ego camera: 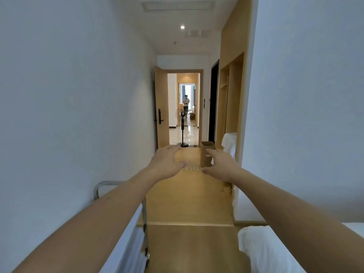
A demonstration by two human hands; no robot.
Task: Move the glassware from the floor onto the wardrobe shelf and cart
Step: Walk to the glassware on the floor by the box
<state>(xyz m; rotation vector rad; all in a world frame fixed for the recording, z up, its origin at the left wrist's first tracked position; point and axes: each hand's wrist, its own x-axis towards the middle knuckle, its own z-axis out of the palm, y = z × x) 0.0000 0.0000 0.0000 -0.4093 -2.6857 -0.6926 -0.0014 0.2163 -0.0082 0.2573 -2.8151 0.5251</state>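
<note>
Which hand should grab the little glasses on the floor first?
Probably the left hand. Its open fingers appear to reach right up to the row of glasses, at their left end. The right hand is open too, but sits further right, in front of the cardboard box.

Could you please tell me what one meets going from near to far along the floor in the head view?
Glassware between the left hand and right hand → cardboard box → standing fan → person in the far room.
</note>
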